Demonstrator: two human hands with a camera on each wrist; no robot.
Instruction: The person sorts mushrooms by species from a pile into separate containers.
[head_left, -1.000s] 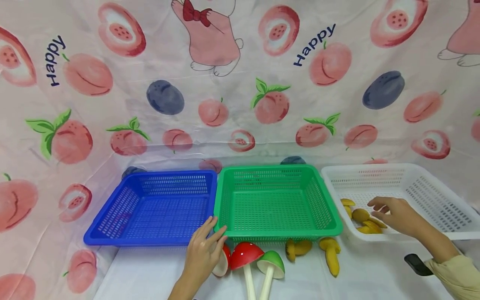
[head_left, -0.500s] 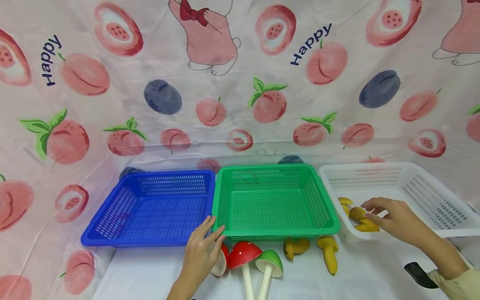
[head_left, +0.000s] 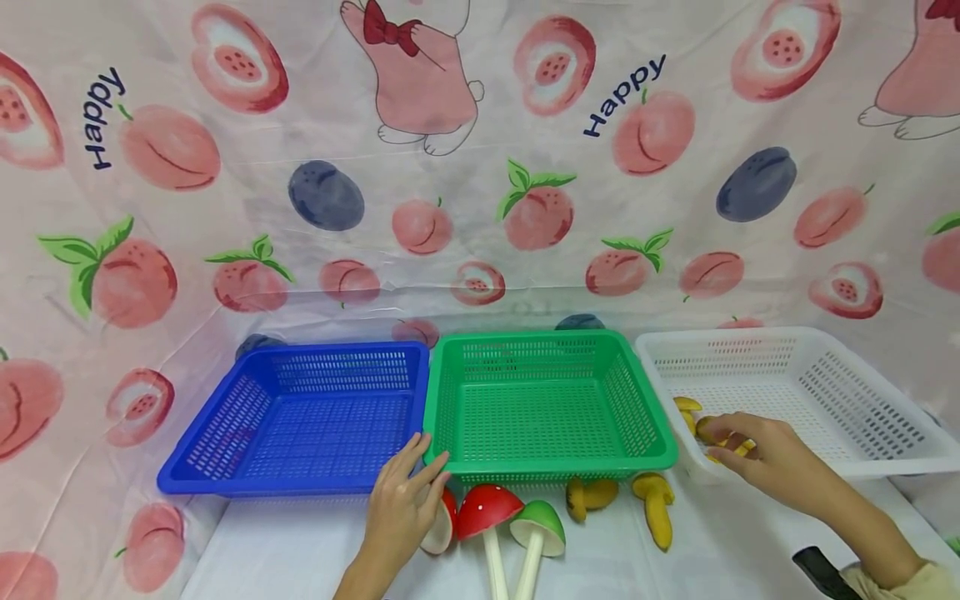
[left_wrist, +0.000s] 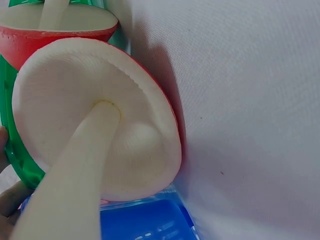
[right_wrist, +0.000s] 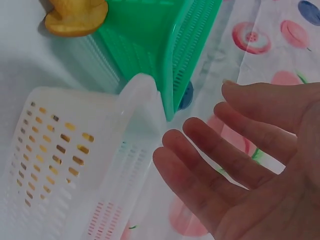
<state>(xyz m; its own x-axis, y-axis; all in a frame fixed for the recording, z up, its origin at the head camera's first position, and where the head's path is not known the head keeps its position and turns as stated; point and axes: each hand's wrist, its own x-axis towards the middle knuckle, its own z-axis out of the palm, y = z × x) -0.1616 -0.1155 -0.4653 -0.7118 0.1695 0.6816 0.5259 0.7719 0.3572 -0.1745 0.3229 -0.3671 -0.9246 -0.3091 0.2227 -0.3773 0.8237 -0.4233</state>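
Note:
My left hand (head_left: pixel 401 508) rests its straight fingertips at the near left corner of the green basket (head_left: pixel 558 468), by the blue basket (head_left: pixel 300 483). Beside it lie a red toy mushroom (head_left: pixel 444 527), partly hidden by the hand, and a second red one (head_left: pixel 489 510). The left wrist view shows the pale underside of a mushroom cap (left_wrist: pixel 145 140) up close. Over the near left part of the white basket (head_left: pixel 862 396) hovers my right hand (head_left: pixel 765 458), its fingers loosely bent with nothing held. Below its fingertips are several yellow-brown mushrooms (head_left: pixel 687 407), partly covered by the hand.
A green-capped mushroom (head_left: pixel 542 527) stands out next to the red ones. Two yellow-brown mushrooms, one lying sideways (head_left: pixel 596 496) and one with its stem toward me (head_left: pixel 658 512), lie in front of the green basket. Behind the baskets hangs a peach-print cloth (head_left: pixel 480 208).
My right hand has moved left and slightly nearer me, over the mushrooms in the white basket. The left hand has stayed at the green basket's corner.

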